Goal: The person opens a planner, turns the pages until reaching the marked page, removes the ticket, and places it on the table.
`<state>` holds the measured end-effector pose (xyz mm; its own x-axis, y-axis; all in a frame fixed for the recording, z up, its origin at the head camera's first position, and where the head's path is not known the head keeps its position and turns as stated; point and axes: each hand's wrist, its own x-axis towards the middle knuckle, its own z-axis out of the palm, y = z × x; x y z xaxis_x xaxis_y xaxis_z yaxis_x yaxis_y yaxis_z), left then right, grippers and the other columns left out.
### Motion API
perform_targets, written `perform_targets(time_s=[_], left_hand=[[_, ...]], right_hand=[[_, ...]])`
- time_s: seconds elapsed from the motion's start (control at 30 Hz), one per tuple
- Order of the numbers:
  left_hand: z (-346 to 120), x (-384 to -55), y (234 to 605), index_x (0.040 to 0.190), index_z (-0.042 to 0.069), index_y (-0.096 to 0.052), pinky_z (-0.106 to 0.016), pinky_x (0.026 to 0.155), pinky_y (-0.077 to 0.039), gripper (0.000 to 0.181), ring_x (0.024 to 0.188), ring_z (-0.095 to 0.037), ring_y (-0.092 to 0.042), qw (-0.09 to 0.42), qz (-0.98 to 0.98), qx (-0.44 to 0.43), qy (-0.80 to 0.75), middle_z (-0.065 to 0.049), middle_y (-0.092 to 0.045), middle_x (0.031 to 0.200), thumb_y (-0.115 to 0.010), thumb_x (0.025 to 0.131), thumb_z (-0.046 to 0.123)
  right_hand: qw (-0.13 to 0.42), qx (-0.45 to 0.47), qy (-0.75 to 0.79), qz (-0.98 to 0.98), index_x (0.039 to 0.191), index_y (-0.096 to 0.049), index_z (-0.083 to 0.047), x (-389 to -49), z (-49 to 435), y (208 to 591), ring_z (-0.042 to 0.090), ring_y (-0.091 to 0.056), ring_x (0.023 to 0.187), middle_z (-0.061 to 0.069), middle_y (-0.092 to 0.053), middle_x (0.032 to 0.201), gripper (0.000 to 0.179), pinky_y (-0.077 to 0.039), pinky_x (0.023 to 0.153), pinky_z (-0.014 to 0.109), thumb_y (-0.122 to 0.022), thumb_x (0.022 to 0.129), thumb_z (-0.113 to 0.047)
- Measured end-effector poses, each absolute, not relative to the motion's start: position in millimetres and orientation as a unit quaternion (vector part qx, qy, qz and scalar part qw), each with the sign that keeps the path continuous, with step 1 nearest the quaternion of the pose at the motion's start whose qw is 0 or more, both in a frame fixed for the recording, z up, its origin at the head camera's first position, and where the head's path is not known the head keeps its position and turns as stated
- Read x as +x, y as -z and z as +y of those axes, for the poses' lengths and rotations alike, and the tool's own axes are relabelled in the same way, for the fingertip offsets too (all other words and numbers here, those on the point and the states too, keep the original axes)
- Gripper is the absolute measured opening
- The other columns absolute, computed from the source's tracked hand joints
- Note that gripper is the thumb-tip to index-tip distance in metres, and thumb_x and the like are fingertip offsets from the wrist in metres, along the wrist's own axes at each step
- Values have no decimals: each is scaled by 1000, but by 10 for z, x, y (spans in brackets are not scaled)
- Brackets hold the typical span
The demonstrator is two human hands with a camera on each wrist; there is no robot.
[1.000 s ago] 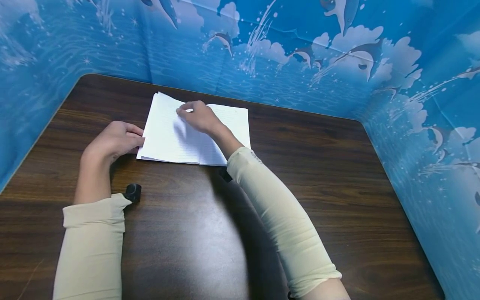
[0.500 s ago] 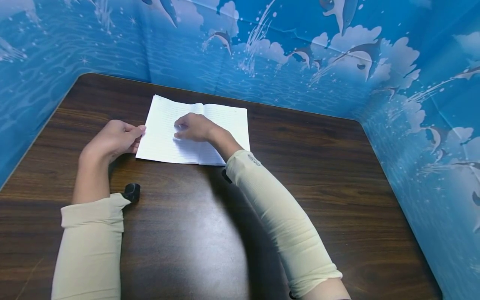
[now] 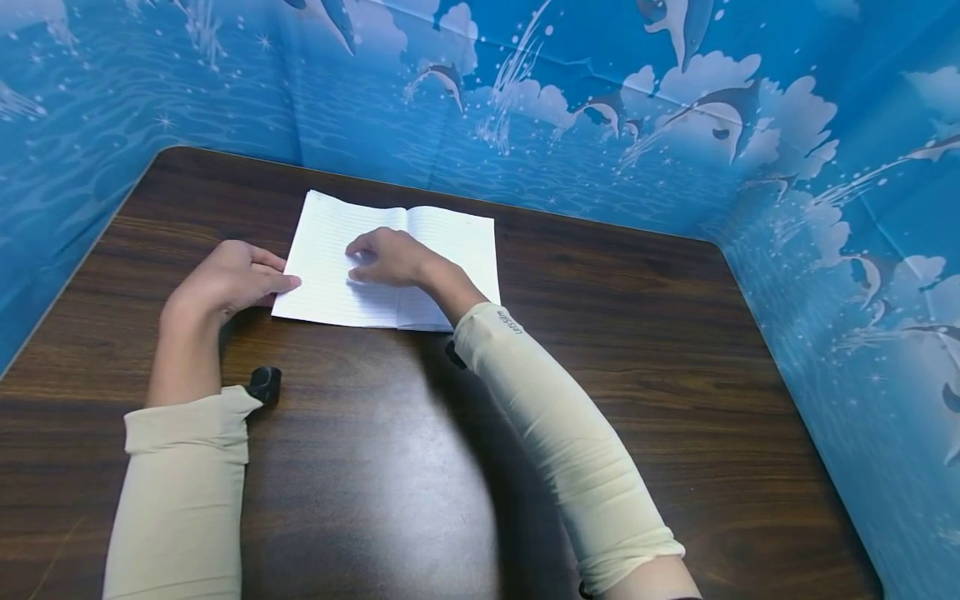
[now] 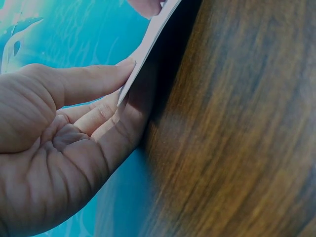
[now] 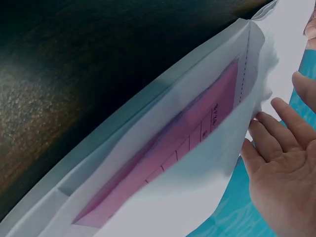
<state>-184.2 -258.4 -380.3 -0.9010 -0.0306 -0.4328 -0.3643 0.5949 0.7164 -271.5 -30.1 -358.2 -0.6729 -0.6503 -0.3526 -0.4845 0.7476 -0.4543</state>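
An open notebook (image 3: 457, 250) with lined white pages lies near the table's far edge. My left hand (image 3: 225, 279) pinches its left edge; in the left wrist view the thumb (image 4: 101, 81) is on top of the paper and the other fingers are beneath. Over the left page, close to the fold, is my right hand (image 3: 393, 257), its fingers loosely bent and apart with nothing between them. Whether its fingertips touch the paper is hard to tell. Between bowed pages in the right wrist view, a pink sheet (image 5: 197, 128) with printed lines shows.
The dark wooden table (image 3: 637, 375) extends toward me and to the right of the notebook. A blue curtain (image 3: 525, 100) printed with dolphins hangs behind and along the sides. A small black device (image 3: 265, 385) sits at the left sleeve cuff.
My right hand has come down the left page toward me, and its fingers have parted. The page lies flatter. My left thumb has moved onto the top of the page edge.
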Motion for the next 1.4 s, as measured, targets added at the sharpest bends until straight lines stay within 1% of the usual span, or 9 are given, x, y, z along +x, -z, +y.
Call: perform_targets(time_s=[0.2, 0.37, 0.57, 0.73, 0.93, 1.03, 1.13, 1.23, 1.4], left_hand=[[-2576, -1838, 3790, 147, -14, -49, -54, 99, -48, 58, 115, -42, -57, 189, 875, -112, -431, -35, -60, 135, -63, 107, 26], [-2575, -1836, 3790, 148, -13, -49, -56, 100, -47, 58, 117, -43, -55, 193, 875, -115, -428, -35, -57, 138, -63, 108, 27], [-2566, -1829, 3796, 148, -12, -49, -57, 100, -46, 58, 118, -43, -52, 194, 876, -119, -426, -35, -55, 139, -63, 108, 27], [-2577, -1818, 3799, 148, -12, -49, -56, 99, -46, 59, 117, -43, -53, 194, 877, -118, -424, -34, -56, 138, -64, 108, 28], [-2570, -1811, 3789, 149, -11, -48, -58, 101, -45, 59, 120, -44, -49, 199, 874, -125, -426, -34, -52, 140, -63, 108, 28], [-2563, -1812, 3790, 149, -11, -48, -58, 101, -45, 59, 119, -44, -50, 198, 874, -127, -426, -34, -52, 140, -63, 107, 28], [-2560, -1810, 3789, 149, -11, -48, -59, 102, -45, 59, 120, -44, -51, 196, 873, -124, -429, -34, -52, 140, -63, 107, 28], [-2559, -1807, 3791, 150, -11, -47, -60, 103, -45, 59, 120, -44, -51, 196, 872, -124, -430, -34, -53, 141, -63, 107, 27], [-2553, -1798, 3791, 149, -11, -48, -59, 102, -46, 59, 119, -43, -53, 195, 872, -125, -432, -34, -54, 139, -63, 107, 27]], right_hand=[[245, -314, 183, 899, 154, -59, -12, -2718, -291, 3590, 15, -49, 153, 5, -58, 161, 48, -35, 125, 23, -65, 109, -26], [246, -313, 189, 898, 155, -57, -11, -2722, -292, 3594, 16, -47, 155, 5, -57, 162, 50, -34, 125, 23, -65, 108, -25], [233, -315, 212, 895, 155, -57, -8, -2722, -269, 3598, 16, -49, 153, 7, -58, 161, 50, -35, 125, 22, -66, 108, -24], [224, -312, 235, 893, 155, -55, -8, -2707, -260, 3586, 16, -51, 152, 6, -59, 160, 50, -36, 123, 21, -65, 109, -22], [220, -303, 241, 896, 157, -53, -9, -2724, -209, 3552, 15, -49, 154, 5, -57, 162, 51, -35, 124, 22, -65, 109, -23], [220, -294, 244, 898, 158, -52, -9, -2757, -146, 3517, 14, -47, 155, 4, -55, 163, 52, -35, 124, 21, -64, 109, -23], [212, -277, 252, 903, 158, -53, -10, -2807, -52, 3467, 14, -48, 154, 4, -55, 164, 52, -36, 124, 23, -64, 109, -24], [202, -264, 275, 902, 156, -54, -8, -2853, 49, 3433, 16, -49, 154, 6, -56, 163, 51, -38, 124, 27, -65, 109, -23], [218, -260, 305, 890, 157, -52, -5, -2879, 162, 3438, 18, -48, 155, 9, -54, 163, 53, -39, 125, 29, -65, 109, -23]])
